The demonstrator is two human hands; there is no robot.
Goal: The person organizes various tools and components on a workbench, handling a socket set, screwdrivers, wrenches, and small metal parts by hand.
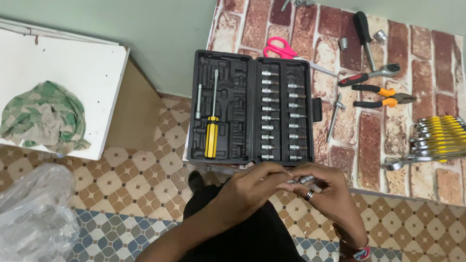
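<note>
Left hand (253, 188) and right hand (327, 196) meeting at chest height, fingertips pinching a small metal socket piece (302, 180) between them, close to the eyes for fine handling. Just beyond, open black tool case (254, 110) within easy reach, bits in rows, yellow-handled screwdriver (211, 129) clipped in its slot. Farther out on the brick-patterned sheet (371, 136): pink scissors (281, 48), orange pliers (382, 97), fanned yellow wrenches (445, 139)

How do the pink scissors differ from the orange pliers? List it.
The pink scissors have looped pink handles; the orange pliers have straight orange-and-black grips. The scissors lie above the black tool case, the pliers further right, beside the wrenches. Both rest flat on the brick-patterned surface, untouched by either hand.
</note>
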